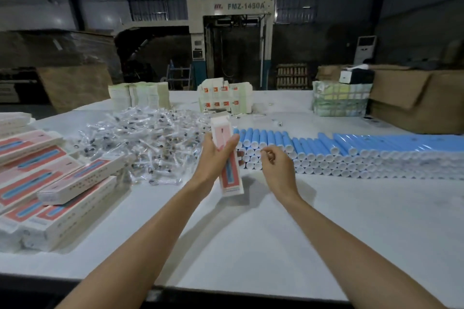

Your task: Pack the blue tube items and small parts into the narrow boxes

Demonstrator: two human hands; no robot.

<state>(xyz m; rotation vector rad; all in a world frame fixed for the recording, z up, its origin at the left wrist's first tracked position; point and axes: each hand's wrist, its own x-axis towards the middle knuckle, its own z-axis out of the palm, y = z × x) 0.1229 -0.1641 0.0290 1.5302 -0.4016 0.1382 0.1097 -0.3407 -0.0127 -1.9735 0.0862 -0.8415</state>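
My left hand (215, 155) grips a narrow white and pink box (229, 173), held upright above the table with its top flap open. My right hand (273, 160) hovers just right of the box, fingers curled, in front of the blue tubes (326, 150); whether it pinches something small is unclear. The tubes lie stacked in a long row with their white ends facing me. A heap of small parts in clear bags (140, 143) lies to the left of the box.
Filled narrow boxes (50, 183) are piled at the left on the white table (251, 233). Stacks of flat cartons (224, 98), paper bundles (140, 95), a wrapped pack (340, 99) and a brown carton (416, 100) stand along the far edge.
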